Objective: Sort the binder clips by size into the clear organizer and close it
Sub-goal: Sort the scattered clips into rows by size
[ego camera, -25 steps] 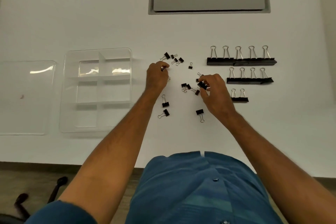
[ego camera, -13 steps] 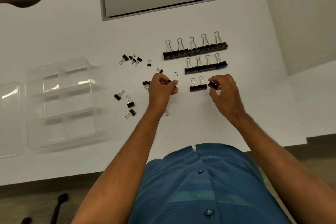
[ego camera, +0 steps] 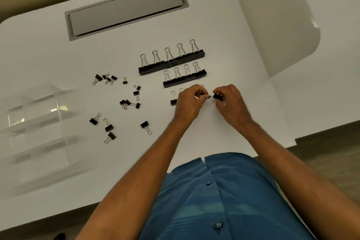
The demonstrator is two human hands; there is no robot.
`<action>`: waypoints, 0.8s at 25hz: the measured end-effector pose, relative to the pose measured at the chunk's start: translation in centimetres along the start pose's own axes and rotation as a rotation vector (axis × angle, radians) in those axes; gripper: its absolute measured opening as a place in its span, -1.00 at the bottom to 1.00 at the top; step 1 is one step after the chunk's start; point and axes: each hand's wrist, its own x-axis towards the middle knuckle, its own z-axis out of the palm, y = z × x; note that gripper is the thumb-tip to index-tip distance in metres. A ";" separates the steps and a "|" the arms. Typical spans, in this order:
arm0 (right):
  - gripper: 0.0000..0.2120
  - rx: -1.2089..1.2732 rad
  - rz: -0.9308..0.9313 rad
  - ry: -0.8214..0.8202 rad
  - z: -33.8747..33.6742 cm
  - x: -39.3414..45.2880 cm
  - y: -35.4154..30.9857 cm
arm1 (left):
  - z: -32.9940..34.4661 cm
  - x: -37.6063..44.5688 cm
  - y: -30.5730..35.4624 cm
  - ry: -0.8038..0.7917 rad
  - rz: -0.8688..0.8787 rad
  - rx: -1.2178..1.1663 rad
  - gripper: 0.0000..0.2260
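Note:
On the white table, a row of large black binder clips lies above a row of slightly smaller ones. A third row of medium clips starts below them, partly hidden by my left hand, which pinches a medium binder clip. My right hand grips another medium binder clip just right of it. Several small and medium clips lie scattered to the left. The clear organizer stands open at the far left, with nothing in it.
A grey cable hatch is set into the table at the back. The table's right edge and a second white surface lie to the right. The table's near edge runs just in front of my blue shirt.
Both hands moved right, to the end of the medium row, each still holding a clip. The view swung right, so the organizer slid to the left edge.

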 end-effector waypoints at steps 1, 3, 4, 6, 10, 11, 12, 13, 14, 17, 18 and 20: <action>-0.71 -0.012 0.004 -0.012 -0.1 0.2 0.3 | 0.3 0.1 0.0 -0.020 0.008 0.052 -0.97; -0.71 -0.025 -0.007 -0.036 -0.1 0.5 1.0 | 0.7 0.2 -0.2 -0.065 0.007 0.187 -0.96; -0.70 -0.028 -0.020 -0.045 -0.1 0.6 1.2 | 0.9 0.3 -0.2 -0.084 0.020 0.254 -0.95; -0.68 -0.044 -0.038 -0.063 0.0 0.9 1.4 | 1.1 0.7 -0.3 -0.108 0.073 0.399 -0.95; -0.65 -0.077 -0.065 -0.088 0.1 1.5 1.6 | 1.4 1.6 -0.2 -0.142 0.220 0.658 -0.95; -0.65 -0.083 -0.072 -0.092 0.0 1.5 1.7 | 1.5 1.6 -0.3 -0.149 0.244 0.702 -0.95; -0.64 -0.088 -0.078 -0.098 0.1 1.6 1.8 | 1.5 1.7 -0.4 -0.148 0.259 0.730 -0.95; -0.64 -0.090 -0.085 -0.105 0.1 1.7 1.9 | 1.6 1.8 -0.5 -0.141 0.268 0.741 -0.95; -0.64 -0.094 -0.095 -0.116 0.2 1.8 2.0 | 1.6 1.8 -0.7 -0.128 0.271 0.738 -0.94; -0.63 -0.120 -0.122 -0.145 0.2 2.0 2.0 | 0.9 1.5 -1.1 -0.049 0.294 0.694 -0.86; -0.61 -0.128 -0.132 -0.150 0.1 2.0 1.9 | 0.3 1.2 -1.4 -0.011 0.306 0.677 -0.81; -0.61 -0.139 -0.158 -0.149 0.2 2.0 1.8 | -1.2 0.5 -2.6 0.066 0.306 0.643 -0.73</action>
